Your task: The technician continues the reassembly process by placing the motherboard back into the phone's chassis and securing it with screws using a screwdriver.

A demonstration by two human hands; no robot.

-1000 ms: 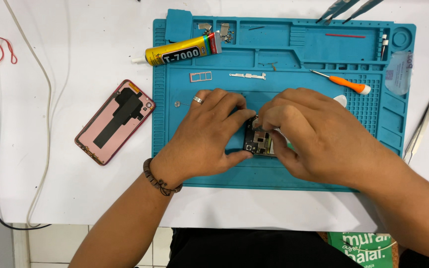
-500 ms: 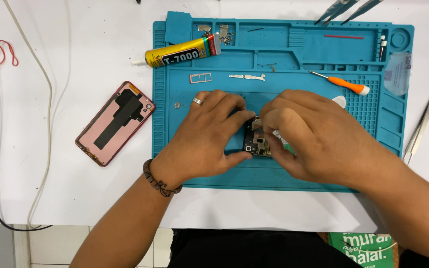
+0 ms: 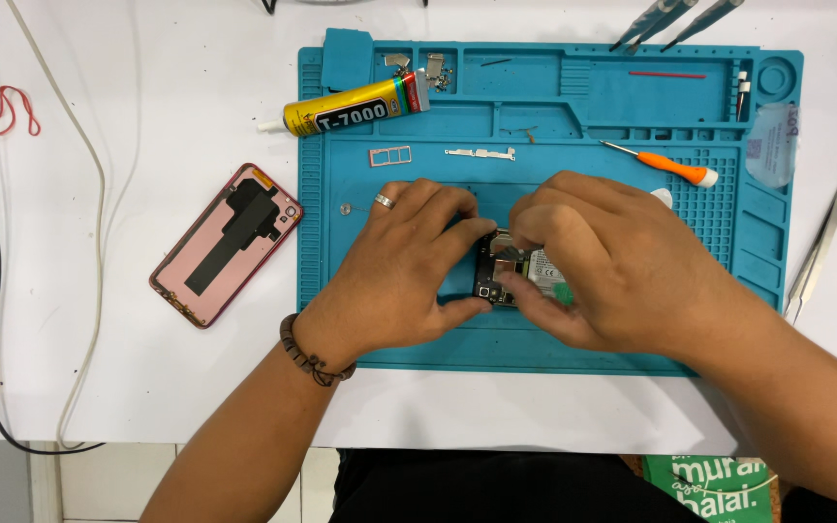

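Since a second ago little has shifted — both hands stay bunched over the opened phone (image 3: 508,269) in the middle of the blue mat (image 3: 554,107), so the fiddly work on it goes on. The left hand (image 3: 394,266) pinches the phone's left edge, fingers curled; the right hand (image 3: 598,261) presses fingertips onto its top — the orange screwdriver (image 3: 666,165) lies unused above.
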